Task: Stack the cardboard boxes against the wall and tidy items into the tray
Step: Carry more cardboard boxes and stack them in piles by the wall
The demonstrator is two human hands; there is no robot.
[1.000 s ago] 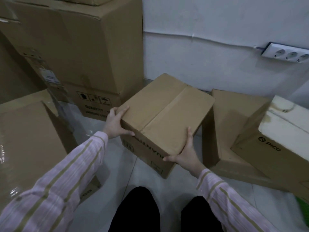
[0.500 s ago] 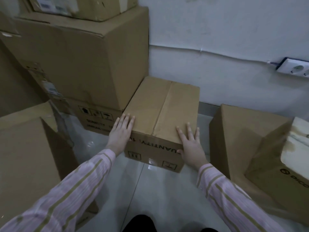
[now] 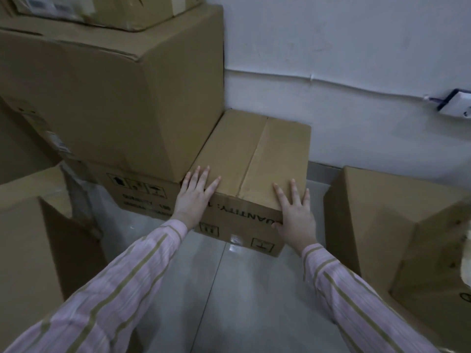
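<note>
Start with the wall (image 3: 356, 59), since everything here is placed against it. The large box (image 3: 114, 98) backs onto the wall, resting on a printed lower box (image 3: 142, 192) and overhanging it. If you shove hard, the load could pass into that stack, and I judge it could shift or shed the top box (image 3: 127, 11).

The small box (image 3: 254, 159), the one you are placing, sits flat on the floor (image 3: 229, 289) with its far end at the foot of the wall. I cannot tell whether it touches. Push it off-centre and it may skew away from the wall or wedge under the overhang.

Your left hand (image 3: 193, 197) lies flat on the end of the small box farthest from the wall, fingers straight and spread, gripping nothing. It is beside the overhanging corner, so it could get pinched there. Your right hand (image 3: 295, 215) is just as flat on the same end, holding nothing. Further along the wall, a power strip (image 3: 456, 105) hangs on a thin cable (image 3: 331, 84), which later stacking could snag.

A second ago both hands gripped the small box by its corners, and it was tilted, skewed and out from the wall. Half a second ago it was down and your hands were already flat. Since then your view has closed in on the wall, and the power strip has slid toward the frame edge.
</note>
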